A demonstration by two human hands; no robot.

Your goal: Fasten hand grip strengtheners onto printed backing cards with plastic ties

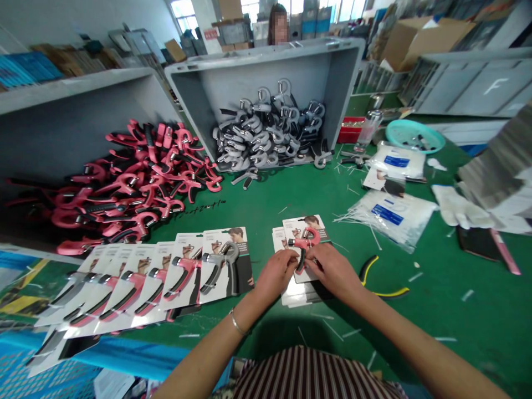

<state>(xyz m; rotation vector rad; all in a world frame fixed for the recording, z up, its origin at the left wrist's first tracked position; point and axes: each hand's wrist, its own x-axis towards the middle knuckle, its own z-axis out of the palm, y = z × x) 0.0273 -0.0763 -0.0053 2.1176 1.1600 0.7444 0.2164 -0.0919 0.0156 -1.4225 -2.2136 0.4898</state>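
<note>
In front of me, a pink hand grip strengthener [310,238] lies on a printed backing card [290,225]. My left hand [277,272] is closed at the left side of its lower handle, fingertips pinched together. My right hand [332,269] closes on the same handle from the right. Whether a thin tie is between the fingers is hidden. More cards [297,299] lie stacked underneath. To the left is an overlapping row of carded strengtheners, mostly pink, with a grey one [220,269] on top at the right end. Cutters with yellow-and-black handles [368,269] rest right of my right hand.
A grey bin [174,83] on its side holds grey strengtheners; another bin at left spills pink ones [128,183]. Bags of white ties [399,216], a teal dish [415,136], a white glove [461,206] and loose ties lie right. A person [278,25] is behind the bins.
</note>
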